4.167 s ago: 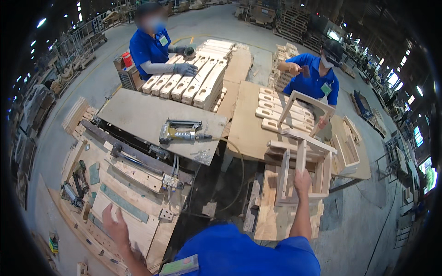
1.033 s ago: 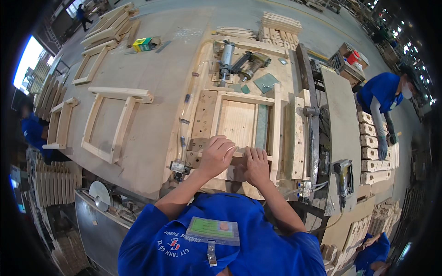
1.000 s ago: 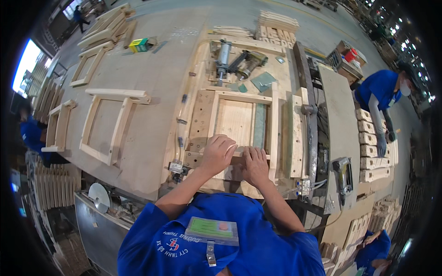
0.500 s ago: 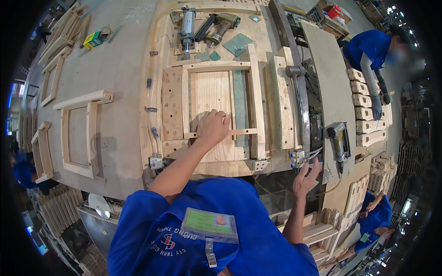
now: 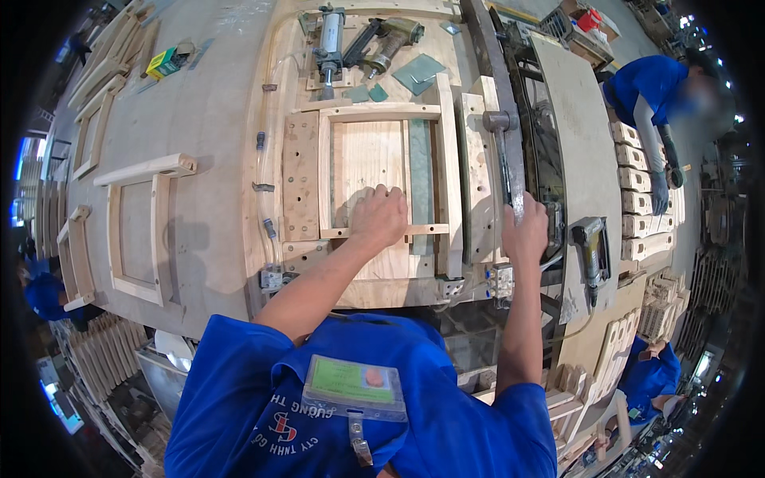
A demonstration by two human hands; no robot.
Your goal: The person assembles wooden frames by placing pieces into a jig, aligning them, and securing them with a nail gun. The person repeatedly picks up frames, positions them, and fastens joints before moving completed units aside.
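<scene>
A pale wooden frame lies flat on the bench jig, with a wooden panel visible inside it. My left hand is closed over the near rail of this frame, fingers curled down toward the panel. To the right, a hammer lies along a dark metal beam, its head pointing away from me. My right hand is wrapped round the near end of the hammer's handle. Between frame and beam sits a drilled wooden clamping strip. A small valve block sits just below my right hand.
At the back are an air cylinder, a nail gun and green sheet pieces. Another nail gun lies at right. Assembled frames stand on the left table. A co-worker handles slotted wooden parts.
My right hand has moved up from beside the valve block and taken hold of the hammer handle. The clamping strip, beam and hammer have shifted left toward the frame. My left hand stays on the rail.
</scene>
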